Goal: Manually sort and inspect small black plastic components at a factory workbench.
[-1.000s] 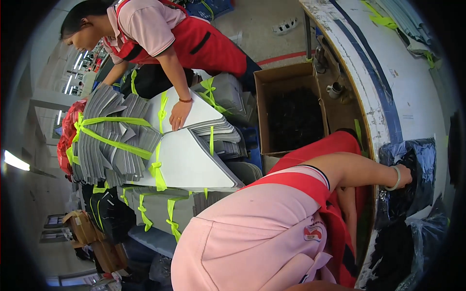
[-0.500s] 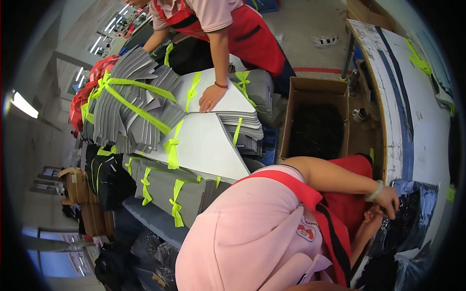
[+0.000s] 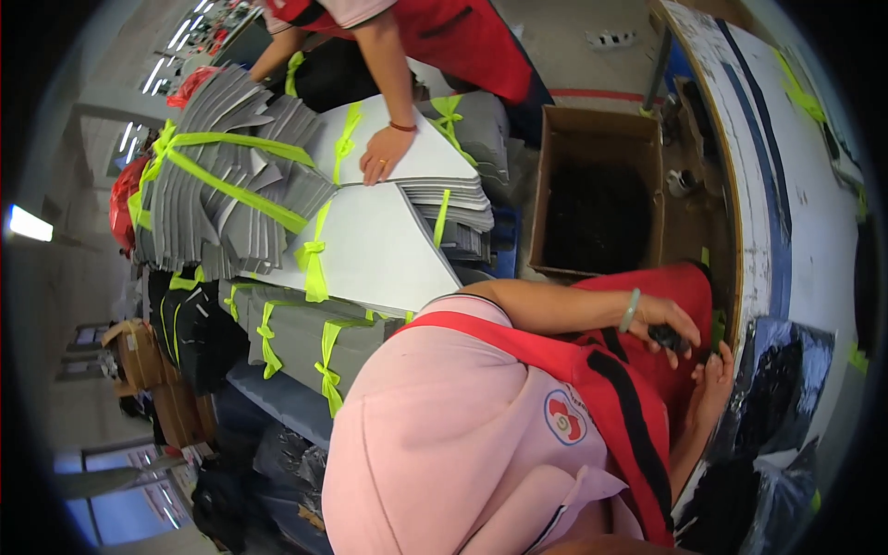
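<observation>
My left hand [image 3: 664,326], with a pale bracelet at its wrist, is closed on a small black bundle [image 3: 668,339] whose kind I cannot make out. It is held in front of my red apron [image 3: 638,398]. Close by, toward the table edge, is my right hand [image 3: 712,377], its fingers half curled and apart; nothing plainly shows in them. A dark green strip [image 3: 718,328] lies just beyond its fingertips. Beside both hands, black goods in clear plastic [image 3: 786,370] rest on the worn white table [image 3: 814,250].
An open cardboard box [image 3: 601,139] with dark contents stands ahead of my left arm. To the left, grey and white sheet stacks [image 3: 361,245] are tied with yellow-green strips. A co-worker's hand [image 3: 387,153] presses on one stack. Dark bags [image 3: 199,333] and cartons [image 3: 139,356] lie farther left.
My hands have drawn apart and back from the plastic-wrapped goods. The black bundle now shows in my left hand. The whole view has shifted slightly; the co-worker's hand stays on the stack.
</observation>
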A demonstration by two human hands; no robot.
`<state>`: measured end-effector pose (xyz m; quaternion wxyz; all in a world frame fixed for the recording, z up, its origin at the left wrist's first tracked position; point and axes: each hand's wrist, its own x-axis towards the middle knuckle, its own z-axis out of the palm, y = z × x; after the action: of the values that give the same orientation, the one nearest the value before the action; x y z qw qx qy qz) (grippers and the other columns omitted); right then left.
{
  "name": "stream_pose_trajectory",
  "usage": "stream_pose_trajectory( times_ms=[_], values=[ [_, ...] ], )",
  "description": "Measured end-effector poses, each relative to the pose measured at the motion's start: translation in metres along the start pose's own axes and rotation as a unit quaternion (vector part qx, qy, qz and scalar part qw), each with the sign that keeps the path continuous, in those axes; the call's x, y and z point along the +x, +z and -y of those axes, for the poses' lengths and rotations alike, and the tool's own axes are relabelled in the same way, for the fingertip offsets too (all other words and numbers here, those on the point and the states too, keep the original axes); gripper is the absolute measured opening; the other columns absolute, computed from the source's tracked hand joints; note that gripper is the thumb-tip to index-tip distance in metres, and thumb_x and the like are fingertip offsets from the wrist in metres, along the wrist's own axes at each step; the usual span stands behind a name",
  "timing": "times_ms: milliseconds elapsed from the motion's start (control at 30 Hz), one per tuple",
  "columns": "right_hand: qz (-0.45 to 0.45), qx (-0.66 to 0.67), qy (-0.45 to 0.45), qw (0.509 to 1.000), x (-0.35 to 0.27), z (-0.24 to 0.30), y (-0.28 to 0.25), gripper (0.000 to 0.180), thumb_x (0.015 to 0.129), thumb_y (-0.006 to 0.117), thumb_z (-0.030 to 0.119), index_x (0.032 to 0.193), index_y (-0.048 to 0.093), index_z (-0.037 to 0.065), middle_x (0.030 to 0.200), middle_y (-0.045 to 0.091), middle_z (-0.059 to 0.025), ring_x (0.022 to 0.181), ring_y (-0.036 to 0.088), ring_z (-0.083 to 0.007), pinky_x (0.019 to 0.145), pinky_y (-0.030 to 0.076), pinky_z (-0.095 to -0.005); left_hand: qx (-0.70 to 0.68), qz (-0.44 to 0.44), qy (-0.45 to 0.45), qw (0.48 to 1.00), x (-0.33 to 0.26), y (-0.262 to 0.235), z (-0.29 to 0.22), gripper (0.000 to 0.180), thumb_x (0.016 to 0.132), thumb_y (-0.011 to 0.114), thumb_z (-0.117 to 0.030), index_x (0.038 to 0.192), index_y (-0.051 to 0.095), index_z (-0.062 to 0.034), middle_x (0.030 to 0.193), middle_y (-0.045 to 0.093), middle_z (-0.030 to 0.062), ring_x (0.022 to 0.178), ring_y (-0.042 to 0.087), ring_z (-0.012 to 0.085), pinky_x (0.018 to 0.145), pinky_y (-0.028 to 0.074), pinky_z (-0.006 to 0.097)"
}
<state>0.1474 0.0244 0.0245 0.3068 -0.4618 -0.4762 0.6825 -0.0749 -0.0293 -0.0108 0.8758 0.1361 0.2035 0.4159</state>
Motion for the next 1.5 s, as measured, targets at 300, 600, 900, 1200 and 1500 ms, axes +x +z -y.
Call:
stream_pose_trajectory(
  times_ms=[300,600,900,1200,1500],
  values=[
    [0.023,0.027,0.016,0.999,0.0,-0.013,0.022,0.017,0.094,0.058,0.008,0.11,0.055,0.003,0.095,0.062,-0.0048,0.079,0.06,-0.0095,0.066,0.049,-0.021,-0.086,-0.086,0.02,0.992,0.004,-0.017,0.01,0.02,0.086,0.068,-0.017,0.102,0.06,-0.006,0.094,0.067,0.0125,0.083,0.07,0.031,0.04,0.045,0.026],
    [0.002,-0.079,0.017,0.997,0.001,0.009,0.023,0.016,0.095,0.057,0.014,0.104,0.06,0.002,0.083,0.061,-0.0019,0.065,0.053,-0.006,0.058,0.043,-0.0192,0.003,-0.051,0.022,0.998,0.004,-0.015,0.007,0.026,0.088,0.065,-0.017,0.111,0.061,-0.0053,0.092,0.067,0.0084,0.08,0.069,0.024,0.044,0.047,0.026],
    [0.072,-0.072,-0.005,0.995,0.0,0.006,0.041,0.017,0.089,0.064,0.019,0.091,0.064,0.002,0.071,0.061,-0.0021,0.06,0.056,-0.0074,0.054,0.045,-0.0215,0.144,-0.093,-0.042,0.984,-0.01,-0.016,-0.018,0.033,0.094,0.059,-0.025,0.116,0.059,-0.0006,0.081,0.06,0.0042,0.058,0.055,0.0082,0.04,0.035,0.017],
    [-0.052,-0.251,-0.131,0.958,-0.037,0.005,0.007,0.014,0.087,0.065,0.015,0.094,0.065,0.002,0.077,0.063,-0.0042,0.066,0.06,-0.0099,0.06,0.049,-0.0247,0.207,-0.061,-0.099,0.971,0.006,-0.012,-0.012,0.022,0.096,0.054,-0.019,0.106,0.06,0.0002,0.077,0.059,0.0075,0.062,0.057,0.0152,0.042,0.039,0.021],
    [-0.411,-0.626,-0.151,0.645,-0.089,0.01,-0.178,0.024,0.079,0.072,0.016,0.099,0.067,0.004,0.089,0.066,-0.0096,0.081,0.064,-0.0215,0.075,0.05,-0.0311,-0.025,-0.1,-0.099,0.99,0.004,-0.009,-0.017,0.022,0.098,0.048,-0.023,0.107,0.054,-0.0032,0.094,0.053,0.0092,0.087,0.057,0.0246,0.054,0.053,0.029]
  ],
)
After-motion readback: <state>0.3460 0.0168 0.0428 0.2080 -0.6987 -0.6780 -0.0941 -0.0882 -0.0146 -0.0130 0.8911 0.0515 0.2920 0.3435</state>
